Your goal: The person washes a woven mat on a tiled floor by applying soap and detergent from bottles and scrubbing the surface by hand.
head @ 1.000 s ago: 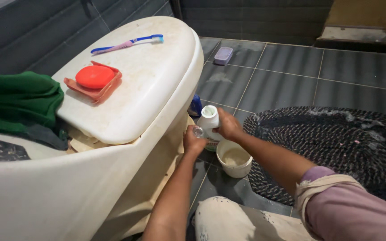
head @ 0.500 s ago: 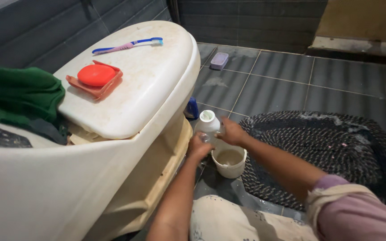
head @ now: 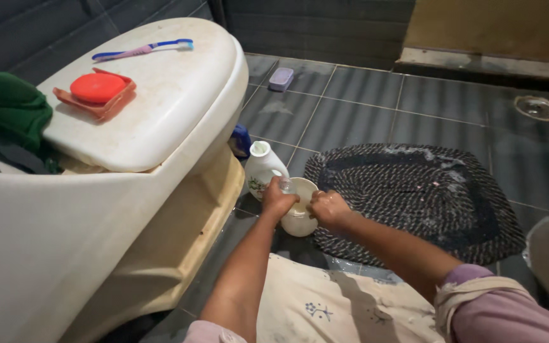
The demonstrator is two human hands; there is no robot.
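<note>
Beside the toilet base (head: 179, 241), on the tiled floor (head: 363, 95) — small cream cup (head: 298, 219), left hand (head: 277, 200) fingers clamped on a small clear cap tipped over it, right hand (head: 328, 208) gripping the rim; white bottle (head: 262, 166) touching behind — best steadied, poured slowly.

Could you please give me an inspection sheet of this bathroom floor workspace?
Surface: grey tiled floor, dark woven mat.
Job's things: small white cup on the floor; white bottle upright beside it.
Clutter: toothbrush, red soap dish on toilet lid; green cloth.
Grip: left hand holds a small clear cap over the cup; right hand on the cup's rim.
Cables: nothing seen.
Surroundings: floor drain.
</note>
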